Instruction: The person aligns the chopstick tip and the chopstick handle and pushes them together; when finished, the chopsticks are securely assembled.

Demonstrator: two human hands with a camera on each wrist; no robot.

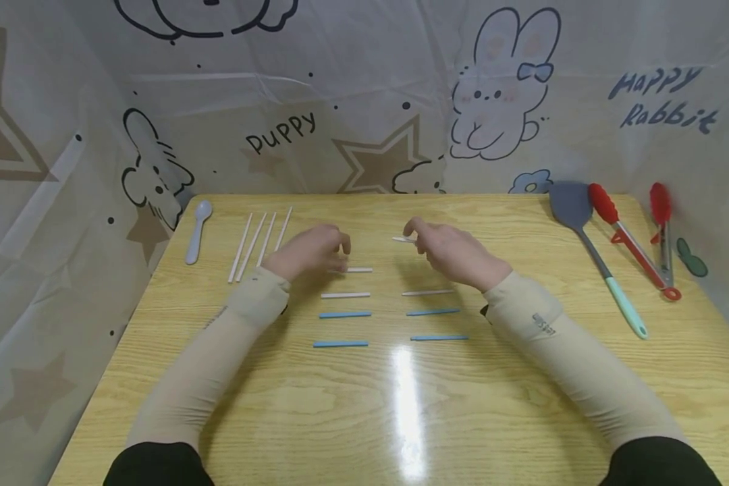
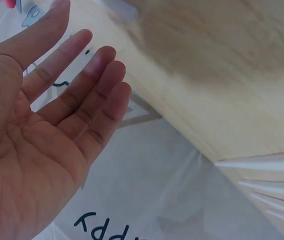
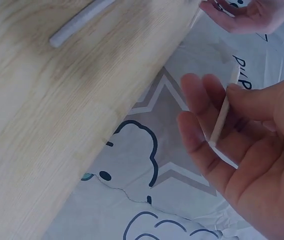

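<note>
Here, we saw a short white stick (image 3: 221,120) pinched between the thumb and fingers of the right hand (image 1: 449,250), which held it above the far middle of the bench (image 1: 316,412). The left hand (image 1: 312,251) gripped nothing; its fingers were slightly bent and loosely spread, and the two hands were apart from each other. Beneath the left hand's fingers we found another white stick (image 1: 360,270), partly hidden, and we could not tell whether they touched it.

Nearer to us, that left column went on with a third white stick (image 1: 345,295), then an upper blue stick (image 1: 345,315) and a lower blue stick (image 1: 341,344). Facing it across a gap, the right column had a thin white stick (image 1: 428,293) and two blue sticks (image 1: 439,337), all lying roughly crosswise.

Beyond the left hand we noticed four long white sticks (image 1: 239,248), slanted side by side, with a pale spoon (image 1: 197,233) to their left. On the far right lay a grey spatula (image 1: 594,253) with a mint handle, near two pairs of red-tipped tongs (image 1: 638,255). Behind the bench we saw a pale sheet (image 1: 364,74) printed with stars, a rabbit and lettering. Beige sleeves (image 1: 203,364) covered both forearms.
</note>
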